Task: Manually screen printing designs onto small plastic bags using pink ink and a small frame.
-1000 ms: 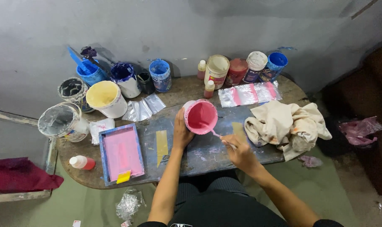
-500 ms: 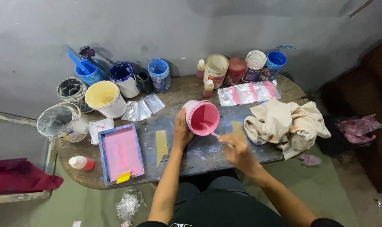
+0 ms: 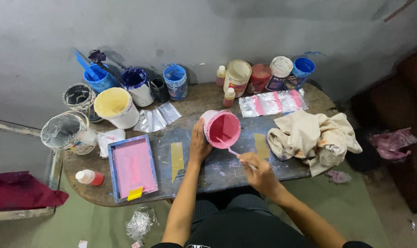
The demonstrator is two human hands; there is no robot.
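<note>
Pink paint cup tipped on a cluttered round table, stirred by two hands.

Taking the pink cup (image 3: 221,128) as landmark: far to its left stand a clear bucket (image 3: 64,132) and a yellow-filled tub (image 3: 114,106), and nearer on that side lies a blue-framed pink screen (image 3: 131,167) with a small red-and-white bottle (image 3: 89,177) beside it. The left hand (image 3: 198,146) wraps its fingers around the cup's left side, holding it tilted with the opening facing the person. Just right and below the cup, the right hand (image 3: 259,169) pinches a thin stick (image 3: 233,152), fingers closed on it, its tip inside the cup. Behind the cup stand several jars (image 3: 260,76); well to its right lies a crumpled cream cloth (image 3: 316,140).
</note>
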